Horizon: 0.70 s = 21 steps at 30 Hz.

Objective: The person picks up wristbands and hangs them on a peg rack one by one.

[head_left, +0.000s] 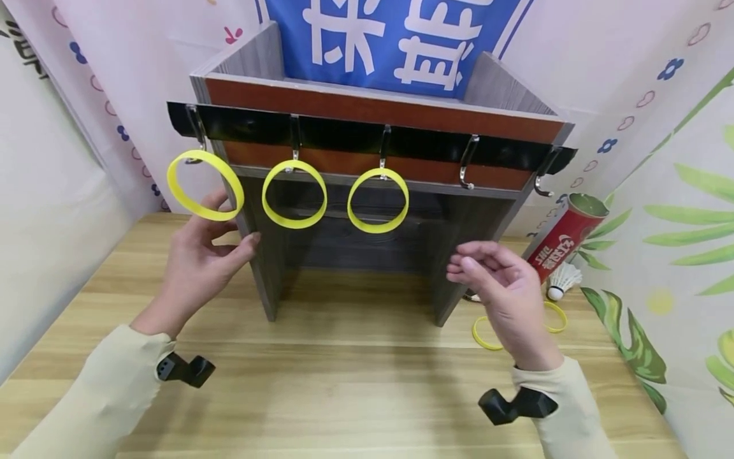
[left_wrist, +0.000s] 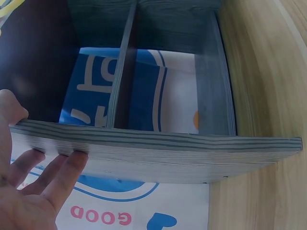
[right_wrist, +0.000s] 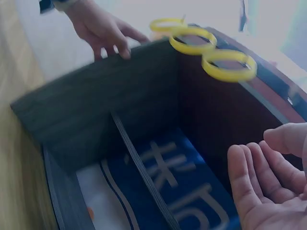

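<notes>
My left hand [head_left: 197, 261] grips the front edge of a grey wooden shelf's left side panel [head_left: 266, 280]. In the left wrist view its thumb lies at the panel's edge and its fingertips [left_wrist: 72, 165] press on the outer face. Across the shelf's front runs a black hook rail [head_left: 341, 135]. Three yellow rings hang from its hooks: a left ring [head_left: 171, 182], a second ring [head_left: 295, 224] and a middle ring [head_left: 375, 228]. My right hand [head_left: 504, 293] hovers before the shelf's right side, palm turned up, fingers loosely bent and holding nothing.
Two bare hooks, one [head_left: 467, 169] and another [head_left: 541, 178], project at the rail's right end. Behind my right hand stand a red tube [head_left: 564, 236] and a shuttlecock [head_left: 564, 279]. Yellow rings [head_left: 483, 343] lie on the wooden table [head_left: 344, 395] there, partly hidden by that hand.
</notes>
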Motion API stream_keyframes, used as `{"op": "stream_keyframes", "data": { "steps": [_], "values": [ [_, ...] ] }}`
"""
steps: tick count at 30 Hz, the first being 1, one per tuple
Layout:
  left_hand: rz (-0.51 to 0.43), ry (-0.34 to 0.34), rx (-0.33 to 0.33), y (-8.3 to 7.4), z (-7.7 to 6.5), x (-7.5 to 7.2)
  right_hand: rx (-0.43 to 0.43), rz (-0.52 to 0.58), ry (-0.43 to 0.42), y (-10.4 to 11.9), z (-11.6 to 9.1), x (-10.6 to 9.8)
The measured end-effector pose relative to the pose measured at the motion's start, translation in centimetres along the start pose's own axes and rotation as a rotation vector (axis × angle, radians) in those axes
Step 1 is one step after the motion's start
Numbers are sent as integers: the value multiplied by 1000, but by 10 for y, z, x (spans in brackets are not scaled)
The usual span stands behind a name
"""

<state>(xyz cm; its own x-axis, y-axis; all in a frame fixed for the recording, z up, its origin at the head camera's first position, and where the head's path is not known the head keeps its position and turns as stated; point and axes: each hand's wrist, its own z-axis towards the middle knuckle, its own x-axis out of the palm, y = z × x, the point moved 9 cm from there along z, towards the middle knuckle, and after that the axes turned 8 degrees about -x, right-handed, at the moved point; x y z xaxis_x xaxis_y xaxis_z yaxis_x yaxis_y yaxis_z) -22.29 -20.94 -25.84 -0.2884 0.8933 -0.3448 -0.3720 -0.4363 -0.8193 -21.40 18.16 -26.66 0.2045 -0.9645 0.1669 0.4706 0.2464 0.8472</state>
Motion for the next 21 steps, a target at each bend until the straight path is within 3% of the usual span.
{"op": "stream_keyframes", "data": {
  "steps": [5,10,14,18,21],
  "values": [
    [-7,-1,7,-1,1,1,-30,102,-32,2,-5,-35],
    [-7,1,-4,1,0,1,63,0,-82,-12,-14,-70],
    [0,3,-24,4,0,0,187,-212,-40,-33,-25,-97],
    [0,3,-28,4,0,-1,305,-544,26,-56,-37,-125],
    [-9,6,-27,2,0,0,393,-709,57,-68,-49,-143]
  ]
}}
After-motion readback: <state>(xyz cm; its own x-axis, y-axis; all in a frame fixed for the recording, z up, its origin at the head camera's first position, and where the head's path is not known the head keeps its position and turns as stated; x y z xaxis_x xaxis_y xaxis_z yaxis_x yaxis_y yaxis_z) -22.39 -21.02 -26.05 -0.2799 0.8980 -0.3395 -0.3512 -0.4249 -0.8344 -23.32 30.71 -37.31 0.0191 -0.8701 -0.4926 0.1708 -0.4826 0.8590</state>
